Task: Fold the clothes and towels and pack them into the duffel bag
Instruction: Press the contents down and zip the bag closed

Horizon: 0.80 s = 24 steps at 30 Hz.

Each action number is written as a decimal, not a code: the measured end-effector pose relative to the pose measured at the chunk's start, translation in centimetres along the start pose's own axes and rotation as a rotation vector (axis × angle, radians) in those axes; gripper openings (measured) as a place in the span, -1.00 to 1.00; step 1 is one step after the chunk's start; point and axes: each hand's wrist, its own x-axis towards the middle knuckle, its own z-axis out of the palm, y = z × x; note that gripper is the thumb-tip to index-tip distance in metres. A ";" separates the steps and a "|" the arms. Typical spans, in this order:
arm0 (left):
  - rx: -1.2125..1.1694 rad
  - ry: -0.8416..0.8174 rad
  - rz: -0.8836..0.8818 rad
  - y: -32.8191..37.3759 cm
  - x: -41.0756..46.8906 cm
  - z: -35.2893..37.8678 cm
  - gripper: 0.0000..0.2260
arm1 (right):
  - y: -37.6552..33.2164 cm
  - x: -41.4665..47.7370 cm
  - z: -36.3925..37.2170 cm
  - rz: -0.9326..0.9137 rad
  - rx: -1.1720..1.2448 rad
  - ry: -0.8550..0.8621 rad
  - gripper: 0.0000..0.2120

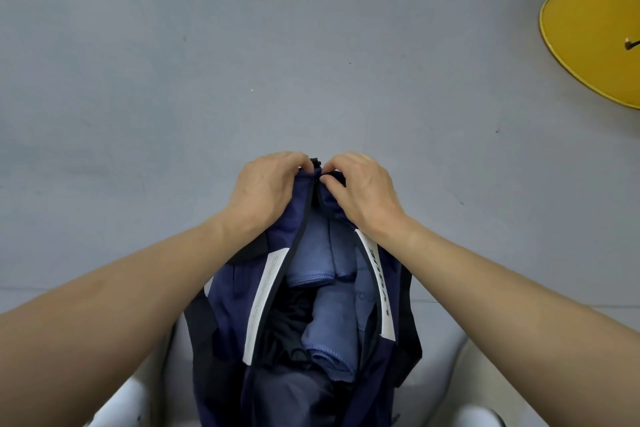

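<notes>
Navy duffel bag (223,308) looks packed, blue towels (325,322) in — your left grip (266,185) and right grip (363,187) both pinch the far zipper end (316,180); next, I'd draw it shut toward you.

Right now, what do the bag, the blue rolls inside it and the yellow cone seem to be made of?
Bag: navy woven synthetic, probably nylon or polyester; smooth, faint sheen, limp folds.
Blue rolls: soft matte cloth with stitched hems, likely microfibre towels.
Yellow cone: hard, glossy, thin rim; painted metal or plastic, cannot tell which.
</notes>
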 end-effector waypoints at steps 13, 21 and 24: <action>-0.216 0.006 -0.066 -0.4 0.6 0.6 -0.74 | -0.6 -0.2 -0.1 -0.036 0.083 0.050 -0.86; -0.171 0.063 -0.090 -0.7 0.8 0.9 -0.75 | 0.2 -0.5 0.1 0.002 0.077 -0.093 -0.74; -0.134 0.065 -0.094 -0.7 1.1 0.9 -0.75 | 0.1 -1.0 -0.2 0.022 0.103 -0.153 -0.75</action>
